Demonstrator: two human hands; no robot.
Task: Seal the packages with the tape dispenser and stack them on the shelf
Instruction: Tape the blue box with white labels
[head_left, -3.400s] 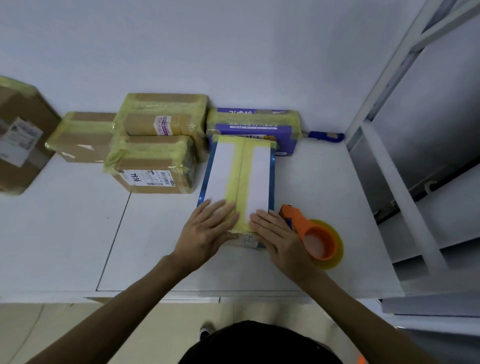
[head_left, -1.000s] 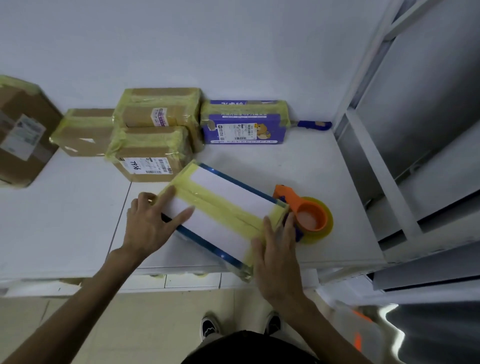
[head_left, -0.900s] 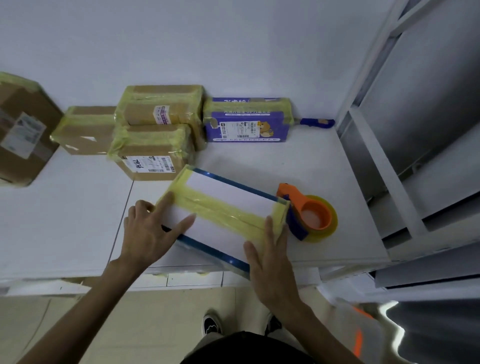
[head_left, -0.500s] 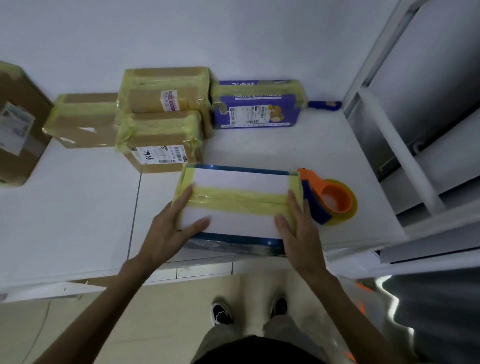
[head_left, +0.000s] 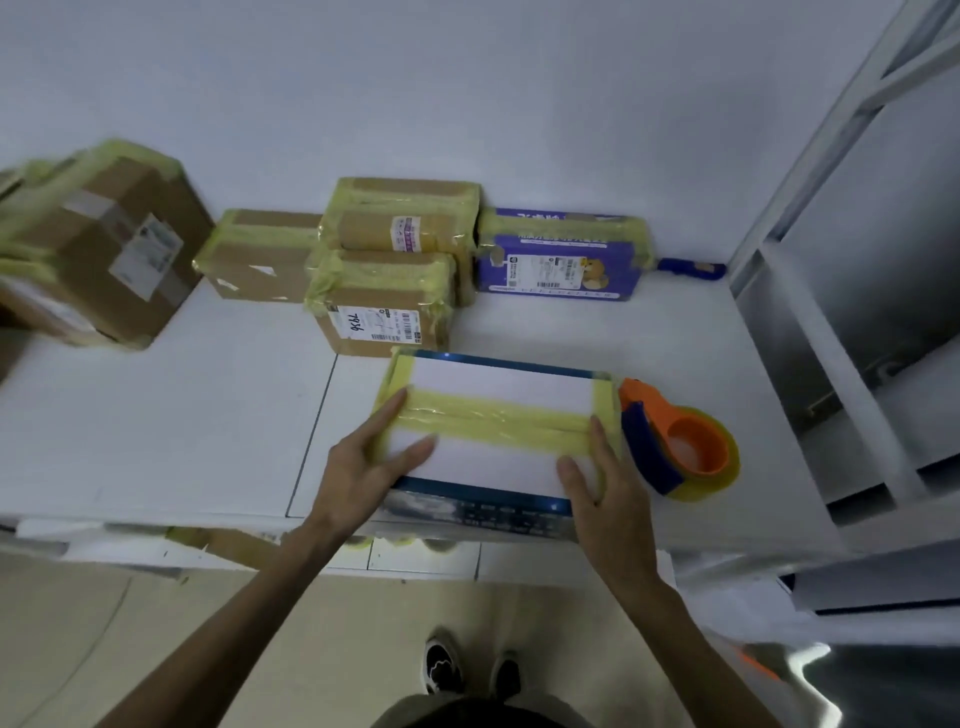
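A flat white and blue package (head_left: 498, 395) lies crosswise at the table's front edge, with yellow tape along its middle and over both ends. My left hand (head_left: 366, 467) rests with straight fingers on its left end. My right hand (head_left: 602, 483) lies flat on its right end. An orange and blue tape dispenser (head_left: 675, 447) with a yellow roll sits just right of the package, touching it. The white metal shelf (head_left: 852, 364) stands to the right.
Taped cardboard boxes (head_left: 384, 291) and a purple taped package (head_left: 561, 260) line the back wall. A larger brown box (head_left: 104, 249) is at far left. A blue-handled tool (head_left: 691, 268) lies by the wall. The white table (head_left: 156, 405) ends near my feet.
The package has been turned from lengthwise to crosswise, ending parallel to the table's front edge. Both hands moved with it and now sit on its two ends.
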